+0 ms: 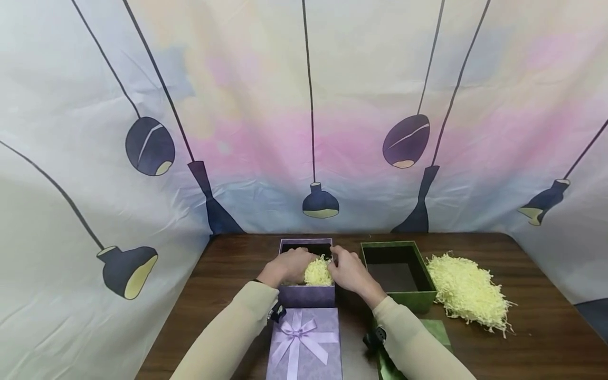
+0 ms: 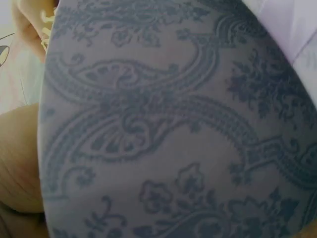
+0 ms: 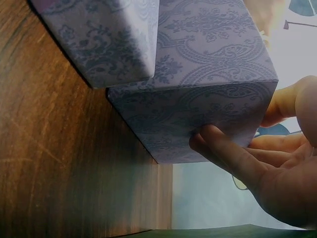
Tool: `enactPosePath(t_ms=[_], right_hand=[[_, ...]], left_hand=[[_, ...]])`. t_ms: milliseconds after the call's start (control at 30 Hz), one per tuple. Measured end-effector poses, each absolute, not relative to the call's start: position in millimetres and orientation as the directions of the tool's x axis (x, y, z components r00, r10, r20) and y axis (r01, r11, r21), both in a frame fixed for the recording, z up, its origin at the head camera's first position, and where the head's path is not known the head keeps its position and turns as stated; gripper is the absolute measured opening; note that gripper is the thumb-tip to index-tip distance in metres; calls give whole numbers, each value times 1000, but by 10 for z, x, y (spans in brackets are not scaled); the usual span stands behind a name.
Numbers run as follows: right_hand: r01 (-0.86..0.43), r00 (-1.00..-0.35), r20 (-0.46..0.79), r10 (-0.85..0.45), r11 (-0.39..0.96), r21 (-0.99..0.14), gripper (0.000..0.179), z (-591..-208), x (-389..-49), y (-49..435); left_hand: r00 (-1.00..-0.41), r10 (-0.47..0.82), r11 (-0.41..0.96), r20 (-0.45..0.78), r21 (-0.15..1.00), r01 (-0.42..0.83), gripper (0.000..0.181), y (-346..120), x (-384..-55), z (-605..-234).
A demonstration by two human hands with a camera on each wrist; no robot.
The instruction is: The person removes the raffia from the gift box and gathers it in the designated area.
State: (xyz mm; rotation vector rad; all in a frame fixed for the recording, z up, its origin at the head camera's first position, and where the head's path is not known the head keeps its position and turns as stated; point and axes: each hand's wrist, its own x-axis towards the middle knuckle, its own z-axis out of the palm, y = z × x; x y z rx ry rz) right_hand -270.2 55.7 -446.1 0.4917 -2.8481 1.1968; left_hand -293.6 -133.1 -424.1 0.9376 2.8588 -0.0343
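Note:
A purple patterned box [image 1: 306,296] stands lidless on the table, with pale yellow shredded paper [image 1: 317,272] bunched inside. My left hand [image 1: 291,265] reaches over the left wall into the box beside the paper; its fingertips are hidden. At the right rim is my right hand [image 1: 350,270], gripping the wall. In the right wrist view, two fingers of the right hand [image 3: 277,163] lie against the outside of the purple box [image 3: 198,111], while the thumb and other fingers pass over the rim. The left wrist view is mostly filled by the box's patterned wall [image 2: 148,119].
The purple lid [image 1: 304,338] with a ribbon bow lies in front of its box. To the right stands an open green box [image 1: 418,300], with a green lid [image 1: 439,332] partly under my right forearm. A heap of yellow shredded paper [image 1: 470,293] lies farther right on the wooden table [image 1: 537,316].

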Motion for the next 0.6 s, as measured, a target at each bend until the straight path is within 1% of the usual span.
enactPosePath(t_ms=[67,533,600], right_hand=[[-294,-949,131,-286,658,-694,52,-4463,-2708,561],[-283,-954,135,-266,665,-691,53,-4477,-2709,552],[-281,-955,132,-266,667,-690,52,-4469,-2713,544]], left_hand=[[-792,597,800,-128,20,600,41,-1342,-2954,-4223],[-749,661,749,-30,67,659,51,-1413,-2987,-4169],[-749,662,748,-20,72,660,50,-1428,-2998,-4182]])
